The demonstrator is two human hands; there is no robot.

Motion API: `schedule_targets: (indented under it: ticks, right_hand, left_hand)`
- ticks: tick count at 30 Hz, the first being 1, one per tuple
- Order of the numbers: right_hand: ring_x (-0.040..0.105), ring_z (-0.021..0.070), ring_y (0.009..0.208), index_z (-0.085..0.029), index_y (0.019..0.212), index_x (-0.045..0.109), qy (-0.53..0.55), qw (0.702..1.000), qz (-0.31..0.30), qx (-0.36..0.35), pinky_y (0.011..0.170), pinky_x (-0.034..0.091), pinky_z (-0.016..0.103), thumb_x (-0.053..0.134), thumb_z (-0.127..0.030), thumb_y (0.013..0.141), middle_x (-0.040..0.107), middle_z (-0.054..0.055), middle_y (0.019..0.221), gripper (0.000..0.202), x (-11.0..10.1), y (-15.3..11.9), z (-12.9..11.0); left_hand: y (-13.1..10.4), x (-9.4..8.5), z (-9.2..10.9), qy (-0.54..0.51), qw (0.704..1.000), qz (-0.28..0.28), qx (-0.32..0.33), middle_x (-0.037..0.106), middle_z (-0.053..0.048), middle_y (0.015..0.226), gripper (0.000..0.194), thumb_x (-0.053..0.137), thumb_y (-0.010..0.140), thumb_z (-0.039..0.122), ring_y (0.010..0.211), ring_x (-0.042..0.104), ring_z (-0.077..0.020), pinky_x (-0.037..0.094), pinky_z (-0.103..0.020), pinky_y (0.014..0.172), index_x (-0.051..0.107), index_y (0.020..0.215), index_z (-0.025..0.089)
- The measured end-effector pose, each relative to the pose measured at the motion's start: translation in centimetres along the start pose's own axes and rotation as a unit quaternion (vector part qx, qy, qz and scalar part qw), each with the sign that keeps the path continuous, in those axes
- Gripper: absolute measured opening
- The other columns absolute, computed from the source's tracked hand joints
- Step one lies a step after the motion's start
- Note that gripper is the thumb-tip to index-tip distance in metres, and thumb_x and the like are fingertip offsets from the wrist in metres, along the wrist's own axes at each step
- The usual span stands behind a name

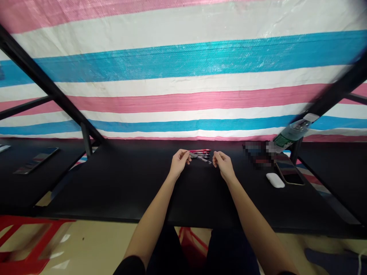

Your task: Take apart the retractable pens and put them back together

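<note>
Over the black table, my left hand (179,162) is closed in a pinch on one end of a clear pen (203,158), which slants down to the right. My right hand (223,164) is a little to the right of the pen's far end, with thumb and fingers pressed together. Whatever it may hold is too small or hidden to make out. Just behind the held pen lies a row of several pens (204,151), red ones at the back and dark ones nearer me. My left hand and the held pen partly cover them.
A black table (126,183) spreads under both arms. At right are a water bottle (295,133), a phone (291,173), a white earbud case (275,180) and a blurred patch. Black metal bars (57,91) slope at both sides before a striped sheet (183,61). A red stool (34,244) stands lower left.
</note>
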State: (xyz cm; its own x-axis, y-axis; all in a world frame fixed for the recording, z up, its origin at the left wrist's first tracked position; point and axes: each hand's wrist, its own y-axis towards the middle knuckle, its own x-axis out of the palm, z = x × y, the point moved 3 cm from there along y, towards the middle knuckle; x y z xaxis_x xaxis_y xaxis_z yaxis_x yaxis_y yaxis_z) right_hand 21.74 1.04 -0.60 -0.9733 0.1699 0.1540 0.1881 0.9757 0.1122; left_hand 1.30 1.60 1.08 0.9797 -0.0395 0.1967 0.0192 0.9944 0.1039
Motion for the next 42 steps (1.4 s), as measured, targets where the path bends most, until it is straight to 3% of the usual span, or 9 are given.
schedule_targets:
  ticks: [7, 15, 21, 29, 33, 36, 42]
  right_hand:
    - [0.049, 0.0139, 0.062, -0.021, 0.07, 0.068, -0.107, 0.99, 0.03, -0.092, 0.055, 0.042, 0.026, 0.075, -0.051, 0.07, 0.057, 0.001, 0.067, 0.03, -0.1, 0.2, 0.4]
    - [0.056, 0.0132, 0.057, -0.021, 0.094, 0.068, -0.009, 0.998, -0.057, -0.021, 0.05, 0.046, 0.026, 0.07, -0.05, 0.076, 0.063, 0.0, 0.066, 0.034, 0.8, -0.1, 0.3]
    - [0.066, 0.017, 0.072, -0.021, 0.093, 0.07, 0.073, 0.995, -0.062, 0.013, 0.058, 0.053, 0.029, 0.073, -0.046, 0.074, 0.071, 0.005, 0.08, 0.032, 0.8, -0.2, -0.1]
    - [0.067, 0.0185, 0.073, -0.021, 0.089, 0.072, 0.098, 0.994, -0.032, 0.024, 0.056, 0.054, 0.028, 0.077, -0.043, 0.071, 0.072, 0.006, 0.079, 0.029, 0.4, 0.0, -0.2]
    - [0.068, 0.0184, 0.074, -0.021, 0.089, 0.071, 0.102, 0.994, -0.03, 0.026, 0.056, 0.054, 0.027, 0.076, -0.043, 0.072, 0.072, 0.006, 0.081, 0.029, 0.4, 0.0, -0.2]
    - [0.068, 0.018, 0.074, -0.021, 0.09, 0.072, 0.1, 0.994, -0.036, 0.025, 0.056, 0.054, 0.027, 0.076, -0.044, 0.072, 0.072, 0.006, 0.081, 0.029, 0.4, -0.1, -0.2]
    - [0.067, 0.0175, 0.074, -0.022, 0.091, 0.072, 0.093, 0.994, -0.048, 0.02, 0.056, 0.053, 0.027, 0.075, -0.044, 0.073, 0.073, 0.006, 0.082, 0.029, 0.4, -0.1, -0.2]
  left_hand:
    - [0.2, -0.3, -0.4, -0.055, 0.998, 0.025, -0.033, 0.06, -0.002, 0.067, 0.026, 0.072, 0.076, 0.037, 0.059, 0.055, -0.0106, 0.043, -0.024, 0.054, 0.062, 0.082, 0.014]
    - [0.3, -0.6, -0.6, -0.122, 0.99, 0.022, -0.06, 0.062, -0.003, 0.073, 0.028, 0.074, 0.075, 0.036, 0.062, 0.056, -0.0097, 0.042, -0.023, 0.056, 0.061, 0.086, 0.014]
    - [0.3, -0.6, -0.7, -0.126, 0.988, 0.02, -0.086, 0.065, -0.005, 0.08, 0.028, 0.074, 0.074, 0.033, 0.064, 0.06, -0.011, 0.043, -0.024, 0.057, 0.062, 0.092, 0.014]
    - [0.2, -0.4, -0.4, -0.109, 0.99, 0.023, -0.081, 0.066, -0.006, 0.079, 0.035, 0.074, 0.075, 0.043, 0.063, 0.059, -0.0111, 0.043, -0.024, 0.056, 0.063, 0.091, 0.013]
    - [0.1, -0.5, -0.2, -0.091, 0.993, 0.031, -0.071, 0.059, -0.001, 0.068, 0.037, 0.073, 0.074, 0.049, 0.058, 0.054, -0.0099, 0.041, -0.024, 0.053, 0.059, 0.078, 0.015]
    - [0.2, -0.5, -0.2, -0.054, 0.997, 0.031, -0.053, 0.051, 0.001, 0.059, 0.041, 0.069, 0.076, 0.053, 0.052, 0.048, -0.0087, 0.039, -0.024, 0.05, 0.054, 0.066, 0.016]
    - [0.3, -0.8, -0.4, 0.052, 0.998, 0.046, 0.003, 0.044, 0.002, 0.051, 0.044, 0.061, 0.082, 0.056, 0.048, 0.042, -0.0084, 0.033, -0.023, 0.047, 0.055, 0.061, 0.017]
